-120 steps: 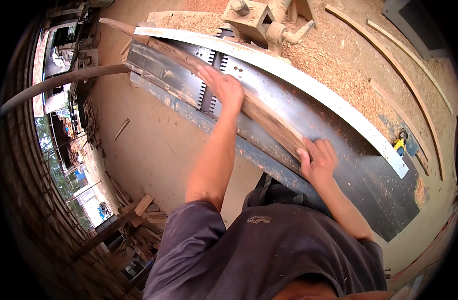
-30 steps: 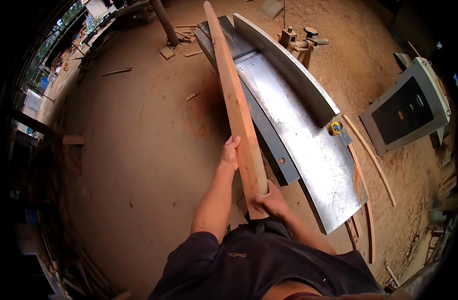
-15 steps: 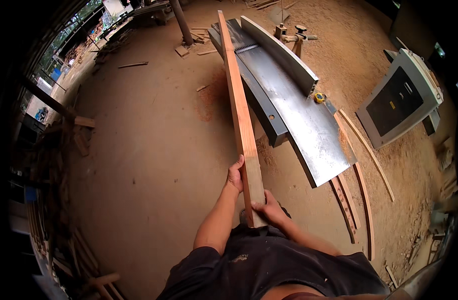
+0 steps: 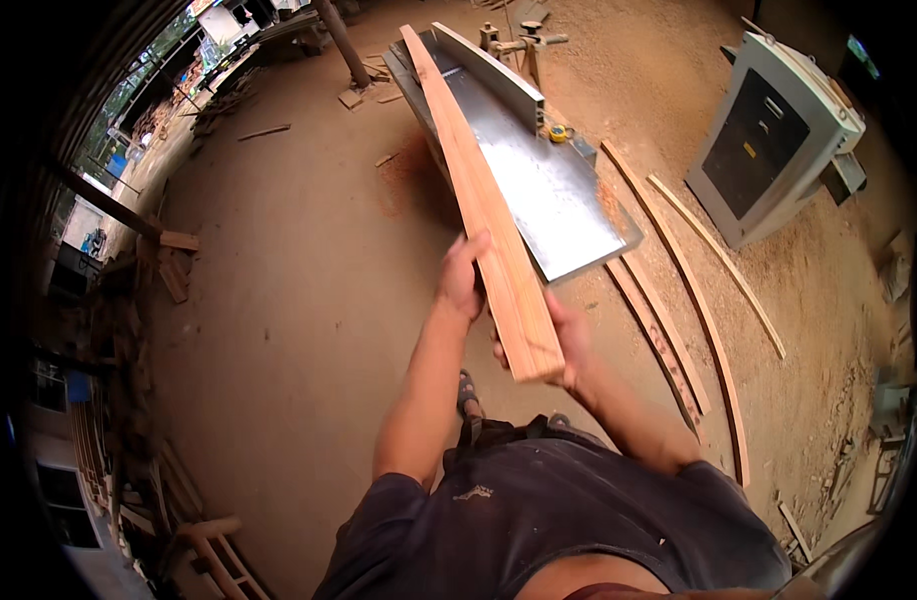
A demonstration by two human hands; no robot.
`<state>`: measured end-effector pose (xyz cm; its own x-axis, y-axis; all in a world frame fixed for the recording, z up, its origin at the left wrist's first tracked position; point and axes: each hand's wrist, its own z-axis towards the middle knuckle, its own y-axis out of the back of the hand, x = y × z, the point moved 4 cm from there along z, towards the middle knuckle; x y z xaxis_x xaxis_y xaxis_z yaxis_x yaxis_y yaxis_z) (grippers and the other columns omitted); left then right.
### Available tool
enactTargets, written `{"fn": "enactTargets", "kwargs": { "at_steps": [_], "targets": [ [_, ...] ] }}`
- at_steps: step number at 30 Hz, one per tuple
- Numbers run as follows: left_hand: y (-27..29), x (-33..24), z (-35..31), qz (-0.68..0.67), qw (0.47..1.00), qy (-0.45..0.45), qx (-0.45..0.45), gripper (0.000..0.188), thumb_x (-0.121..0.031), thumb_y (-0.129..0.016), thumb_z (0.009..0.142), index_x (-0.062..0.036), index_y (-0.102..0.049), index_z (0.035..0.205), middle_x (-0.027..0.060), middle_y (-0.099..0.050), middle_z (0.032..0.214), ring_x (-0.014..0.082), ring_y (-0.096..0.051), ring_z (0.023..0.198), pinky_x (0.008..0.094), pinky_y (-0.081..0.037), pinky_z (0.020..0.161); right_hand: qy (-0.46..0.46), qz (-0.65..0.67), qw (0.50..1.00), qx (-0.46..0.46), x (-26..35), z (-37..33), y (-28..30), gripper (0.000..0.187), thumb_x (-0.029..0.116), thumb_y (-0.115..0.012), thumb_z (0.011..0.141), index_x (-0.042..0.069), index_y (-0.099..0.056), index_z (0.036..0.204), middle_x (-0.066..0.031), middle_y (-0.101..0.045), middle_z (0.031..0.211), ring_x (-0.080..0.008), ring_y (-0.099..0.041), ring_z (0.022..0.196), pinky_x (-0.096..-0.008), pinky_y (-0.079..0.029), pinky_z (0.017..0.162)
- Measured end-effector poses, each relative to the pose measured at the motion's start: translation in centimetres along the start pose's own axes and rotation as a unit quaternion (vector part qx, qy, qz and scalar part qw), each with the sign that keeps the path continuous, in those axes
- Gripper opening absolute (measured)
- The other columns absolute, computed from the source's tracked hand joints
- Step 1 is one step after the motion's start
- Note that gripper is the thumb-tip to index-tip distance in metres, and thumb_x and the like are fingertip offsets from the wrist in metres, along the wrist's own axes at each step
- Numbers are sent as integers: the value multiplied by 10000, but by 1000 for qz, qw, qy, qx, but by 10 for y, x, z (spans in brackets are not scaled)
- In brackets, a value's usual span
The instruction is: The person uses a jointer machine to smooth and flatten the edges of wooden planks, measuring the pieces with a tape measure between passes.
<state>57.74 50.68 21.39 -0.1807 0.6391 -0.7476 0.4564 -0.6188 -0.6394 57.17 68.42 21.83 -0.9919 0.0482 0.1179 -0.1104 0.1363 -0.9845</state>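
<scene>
A long reddish wooden board (image 4: 479, 190) runs away from me, its wide face turned up and its far end over the metal bed of a jointer (image 4: 569, 215). My left hand (image 4: 464, 275) grips the board's left edge, thumb on top. Around the near end, my right hand (image 4: 571, 340) holds the right edge from below, with some fingertips showing past the left side. The jointer's long upright fence (image 4: 494, 70) stands to the right of the board. Part of the cutter strip shows beside the board; the rest lies under it.
A yellow tape measure (image 4: 559, 132) sits by the fence's near end. Several narrow wood strips (image 4: 714, 345) lie on the floor at the right. Beyond them stands a grey machine cabinet (image 4: 764, 140). Stacked timber (image 4: 174, 275) and a post (image 4: 341, 40) are at the left and back.
The board has rolled so its wide face shows, and has moved forward and over the jointer bed. Both hands moved forward with it, still holding it.
</scene>
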Motion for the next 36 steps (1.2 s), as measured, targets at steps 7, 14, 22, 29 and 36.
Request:
{"fn": "enactTargets", "kwargs": {
  "at_steps": [7, 14, 22, 29, 36],
  "targets": [
    [-109, -73, -14, -162, 945, 5, 284, 591, -430, -414, 1056, 47, -462, 1402, 221, -637, 1232, 332, -674, 1043, 463, -549, 948, 53, 43, 996, 61, 68, 1, -149, 572, 411, -371, 1086, -25, -416, 1452, -313, -581, 1309, -527, -641, 1085, -648, -548, 951],
    [-179, -105, -27, -118, 970, -165, 136, 465, -429, -399, 1065, -41, -559, 1266, 18, -664, 816, 156, -658, 697, 324, -592, 728, 25, 12, 995, 93, 104, 9, -188, 608, 384, -375, 1081, -99, -380, 1450, -358, -551, 1326, -506, -641, 1117, -585, -552, 991],
    [-139, -80, 1, -126, 979, -71, 146, 531, -429, -410, 1038, 8, -510, 1323, 181, -686, 1076, 342, -702, 935, 477, -593, 863, 54, -21, 998, 40, 87, 7, -162, 550, 377, -392, 1079, -32, -418, 1445, -288, -604, 1290, -458, -668, 1073, -588, -574, 930],
    [-11, 85, 37, -52, 994, 97, 13, 625, -455, -548, 908, 118, -587, 1154, 270, -692, 1045, 393, -693, 883, 491, -585, 846, 98, -155, 959, -215, 37, -31, 58, 477, 382, -438, 1063, 29, -520, 1373, -214, -649, 1260, -346, -701, 1036, -499, -579, 920],
    [0, 228, -17, 243, 933, 70, -255, 615, -192, -762, 821, 59, -463, 1296, 249, -654, 1138, 380, -663, 1032, 422, -538, 922, 91, -699, 573, -418, -14, -144, 110, 1003, 227, -901, 691, -28, -360, 1496, -252, -533, 1369, -379, -600, 1177, -430, -512, 978]
  ]
}}
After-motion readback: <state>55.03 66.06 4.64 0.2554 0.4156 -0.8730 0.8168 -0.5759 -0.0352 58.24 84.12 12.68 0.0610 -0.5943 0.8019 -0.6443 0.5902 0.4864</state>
